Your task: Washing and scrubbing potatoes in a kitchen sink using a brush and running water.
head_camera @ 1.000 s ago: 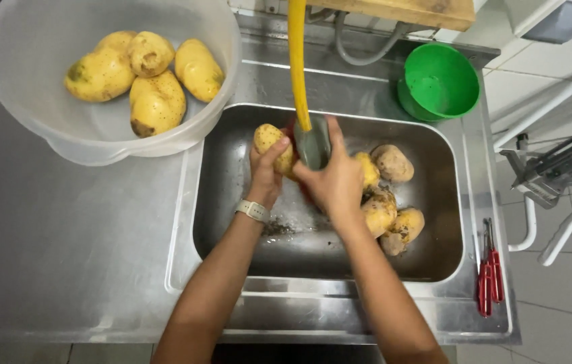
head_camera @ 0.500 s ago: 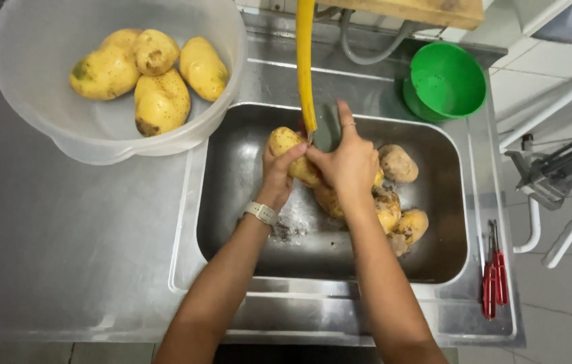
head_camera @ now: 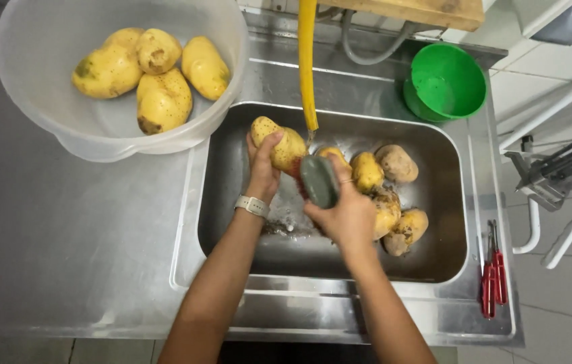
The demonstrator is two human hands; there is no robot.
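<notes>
1. The left hand (head_camera: 263,168) has its fingers closed around a yellow potato (head_camera: 279,145), held centre frame over the steel sink (head_camera: 232,202) – just under the yellow hose (head_camera: 307,67), seemingly for rinsing.
2. The right hand (head_camera: 346,214) grips a grey-green scrubbing pad (head_camera: 318,180), pressed against that potato.
3. Unwashed, dirt-flecked potatoes (head_camera: 387,195) lie in the sink's right half.
4. Clean-looking potatoes (head_camera: 151,74) sit apart in the translucent tub (head_camera: 43,128), upper left on the surface (head_camera: 63,256).

Yellow potato (head_camera: 279,145) (brown-speckled), grey-green sponge (head_camera: 319,180), yellow hose (head_camera: 307,64).
</notes>
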